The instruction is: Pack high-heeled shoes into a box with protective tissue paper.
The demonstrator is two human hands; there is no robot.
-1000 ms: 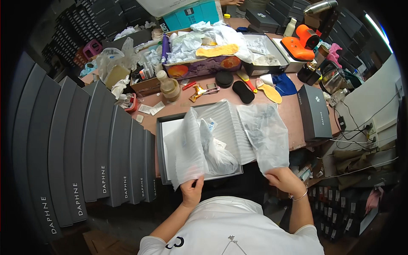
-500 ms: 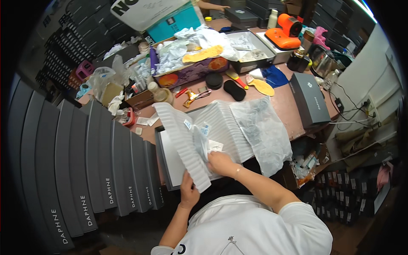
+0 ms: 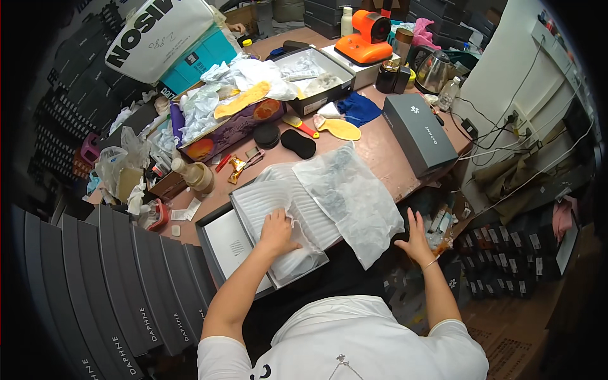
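Note:
A shallow grey box [image 3: 220, 253] with a white inside lies at the table's front edge. Ribbed white foam wrap [image 3: 261, 197] is bunched in and over its right part; whatever it covers is hidden. My left hand [image 3: 277, 233] presses on the foam from above, fingers apart. To the right, a thin translucent white sheet [image 3: 354, 202] spreads over the foam and hangs past the table's edge. Beside that sheet's right border my right hand [image 3: 416, 239] hovers with fingers spread, holding nothing.
Tall rows of grey boxes [image 3: 114, 272] stand at my left. A closed grey box [image 3: 418, 136] sits on the right of the table. Behind are a purple carton [image 3: 247, 133] of crumpled paper, a glass jar [image 3: 199, 177], a black sponge [image 3: 297, 144] and an orange device [image 3: 366, 39].
The raised foam flap is folded down into the box. My left hand moved from the box's front edge onto the foam; my right hand left it and moved right, opening. The view shifted.

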